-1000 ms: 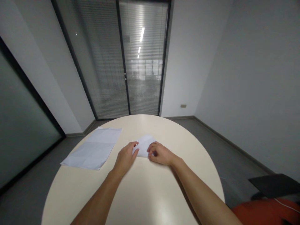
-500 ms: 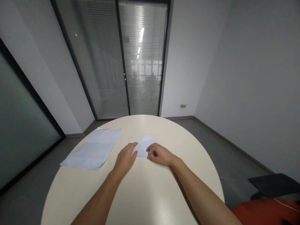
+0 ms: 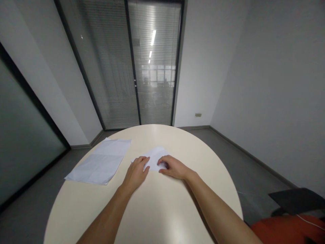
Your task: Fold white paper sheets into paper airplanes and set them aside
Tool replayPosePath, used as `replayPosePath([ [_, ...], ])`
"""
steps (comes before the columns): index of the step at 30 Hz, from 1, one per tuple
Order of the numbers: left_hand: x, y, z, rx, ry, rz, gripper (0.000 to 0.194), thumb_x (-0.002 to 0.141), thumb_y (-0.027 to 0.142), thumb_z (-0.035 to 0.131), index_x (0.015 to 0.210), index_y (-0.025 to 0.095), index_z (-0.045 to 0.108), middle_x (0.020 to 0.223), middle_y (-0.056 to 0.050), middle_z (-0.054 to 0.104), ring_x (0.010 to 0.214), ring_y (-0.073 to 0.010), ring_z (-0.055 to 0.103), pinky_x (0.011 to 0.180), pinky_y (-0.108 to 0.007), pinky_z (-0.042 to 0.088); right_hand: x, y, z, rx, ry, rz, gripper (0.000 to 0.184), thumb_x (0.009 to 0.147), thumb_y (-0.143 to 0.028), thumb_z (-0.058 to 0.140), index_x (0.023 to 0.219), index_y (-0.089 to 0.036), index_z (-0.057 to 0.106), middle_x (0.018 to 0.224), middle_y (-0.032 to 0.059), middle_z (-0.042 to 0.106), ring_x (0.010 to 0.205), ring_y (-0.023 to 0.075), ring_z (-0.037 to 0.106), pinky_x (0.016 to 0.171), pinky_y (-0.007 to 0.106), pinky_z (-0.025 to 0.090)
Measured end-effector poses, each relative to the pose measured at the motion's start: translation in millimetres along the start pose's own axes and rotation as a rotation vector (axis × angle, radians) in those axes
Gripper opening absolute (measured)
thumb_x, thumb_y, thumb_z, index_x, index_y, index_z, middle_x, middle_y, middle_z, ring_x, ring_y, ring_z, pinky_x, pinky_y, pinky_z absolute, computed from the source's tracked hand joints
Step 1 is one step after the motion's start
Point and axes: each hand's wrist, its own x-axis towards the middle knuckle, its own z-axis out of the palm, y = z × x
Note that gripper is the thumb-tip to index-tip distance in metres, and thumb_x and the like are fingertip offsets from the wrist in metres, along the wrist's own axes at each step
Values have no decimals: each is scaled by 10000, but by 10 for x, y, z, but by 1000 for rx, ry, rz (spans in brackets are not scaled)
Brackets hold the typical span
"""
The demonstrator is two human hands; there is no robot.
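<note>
A small folded piece of white paper (image 3: 155, 156) lies near the middle of a round cream table (image 3: 157, 206). My left hand (image 3: 135, 172) rests on its left edge, fingers stretched flat and pressing down. My right hand (image 3: 172, 167) sits on the paper's right side with the fingers curled, the fingertips pinching its near edge. Both hands hide the paper's near part.
A larger creased white sheet (image 3: 101, 162) lies flat at the table's left edge. Behind the table stand glass doors with blinds (image 3: 137, 67). At the lower right are a dark chair part (image 3: 297, 200) and something orange-red (image 3: 286, 230).
My left hand has slid a little to the left along the paper's edge, showing a bit more of the paper's left corner. My right hand has barely shifted.
</note>
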Motion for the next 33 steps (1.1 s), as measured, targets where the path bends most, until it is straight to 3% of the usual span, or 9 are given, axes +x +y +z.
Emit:
replayPosePath([
  [6, 0, -19, 12, 25, -9, 1, 348, 940, 216, 570, 1270, 202, 680, 1302, -93, 645, 1198, -250, 582, 1087, -403, 445, 25, -6, -25, -2, -30, -89, 221, 842, -227, 750, 1061, -213, 769, 1124, 89, 718, 1060, 238, 643, 989, 375, 471],
  [11, -9, -23, 3, 42, 5, 22, 290, 948, 230, 581, 1197, 197, 725, 1308, -98, 639, 1210, -264, 564, 1086, -418, 442, 8, -22, -36, -50, -43, -49, 229, 858, -270, 740, 1078, -230, 786, 1199, 109, 704, 1127, 256, 643, 1030, 399, 473],
  [14, -2, -14, -21, 57, 29, 52, 252, 937, 204, 593, 1135, 212, 748, 1239, -90, 659, 1178, -262, 564, 1054, -409, 452, 0, -4, -19, -101, -20, -35, 306, 857, -322, 743, 1149, -232, 765, 1288, 124, 674, 1213, 277, 611, 1090, 429, 440],
  [19, 10, 16, -60, 79, -46, 50, 257, 953, 157, 538, 1065, 220, 760, 1073, -65, 697, 1008, -224, 626, 939, -377, 476, 6, 45, 33, -146, -8, -18, 447, 870, -406, 721, 1271, -210, 705, 1381, 149, 625, 1303, 297, 559, 1128, 442, 413],
  [25, -16, 72, -102, 124, -51, 54, 258, 976, 293, 536, 1112, 218, 742, 1127, -80, 697, 1053, -248, 631, 956, -413, 446, 21, 38, 37, -188, 18, -38, 424, 865, -428, 720, 1226, -207, 735, 1292, 155, 668, 1223, 300, 595, 1078, 447, 443],
  [30, -31, 97, -120, 129, -43, 58, 288, 972, 367, 538, 1113, 210, 734, 1158, -90, 699, 1081, -254, 629, 1010, -431, 423, 42, 22, 5, -162, 12, -99, 275, 856, -377, 735, 1091, -246, 790, 1092, 97, 713, 1082, 256, 625, 1001, 411, 468],
  [33, -46, 86, -94, 120, -38, 50, 318, 958, 399, 556, 1148, 204, 718, 1204, -98, 693, 1136, -262, 620, 1069, -452, 394, 53, 15, 17, -109, -1, -145, 207, 846, -340, 745, 1022, -249, 804, 996, 68, 723, 1109, 252, 616, 1044, 408, 438],
])
